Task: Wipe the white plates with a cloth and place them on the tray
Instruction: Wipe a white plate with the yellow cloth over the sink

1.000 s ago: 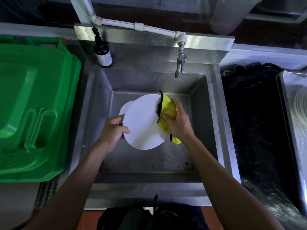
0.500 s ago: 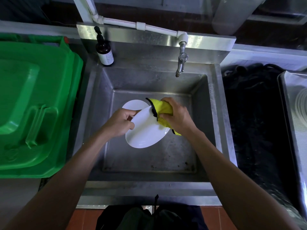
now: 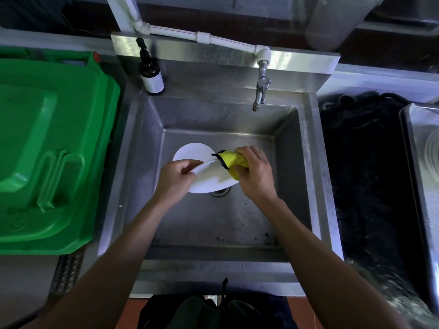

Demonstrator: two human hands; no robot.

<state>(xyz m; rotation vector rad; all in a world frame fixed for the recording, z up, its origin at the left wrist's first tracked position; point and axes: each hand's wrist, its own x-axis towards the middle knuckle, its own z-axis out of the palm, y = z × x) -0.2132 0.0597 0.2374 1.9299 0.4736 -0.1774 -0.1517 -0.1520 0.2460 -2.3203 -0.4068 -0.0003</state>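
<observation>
Over the steel sink (image 3: 306, 162) my left hand (image 3: 174, 179) grips the left rim of a white plate (image 3: 210, 180), which is tilted nearly flat. My right hand (image 3: 255, 173) holds a bunched yellow cloth (image 3: 231, 160) with a black edge and presses it on the plate's right rim. A second white plate (image 3: 190, 150) lies on the sink floor behind, partly hidden by the held plate and my left hand. At the far right edge sits a metal tray (image 3: 409, 143) with pale round shapes inside.
A tap (image 3: 261, 91) hangs over the sink's back wall. A dark pump bottle (image 3: 150, 74) stands at the back left corner. A green bin lid (image 3: 47, 150) fills the left side. Dark matting (image 3: 363, 174) lies between sink and tray. The drain (image 3: 221, 192) shows under the held plate.
The held plate has tipped from facing me to nearly flat and dropped lower in the sink. My right hand with the cloth has shifted around the rim, uncovering more of the plate behind.
</observation>
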